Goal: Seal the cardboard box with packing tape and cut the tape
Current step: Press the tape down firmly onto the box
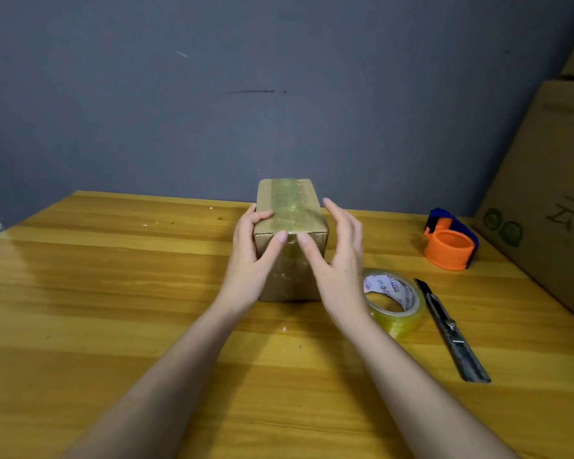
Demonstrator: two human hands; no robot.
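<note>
Standing mid-table (113, 293), the cardboard box (315, 241) is steadied at its near left corner by the left hand (251, 256), fingers curled over the top edge; the right hand (337, 256) is held spread, thumb touching the tape strip (295, 210). The box is judged light and stiff, the tape slick; side walls offer the best hold.

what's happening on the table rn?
A person is working on a small cardboard box on a wooden table. A strip of tape already runs along its top and down the near side. The left hand holds the box's near left corner, thumb pressing the tape edge; the right hand is open beside it, its thumb at the tape. The tape roll, a utility knife and an orange tape dispenser lie untouched to the right.
</note>
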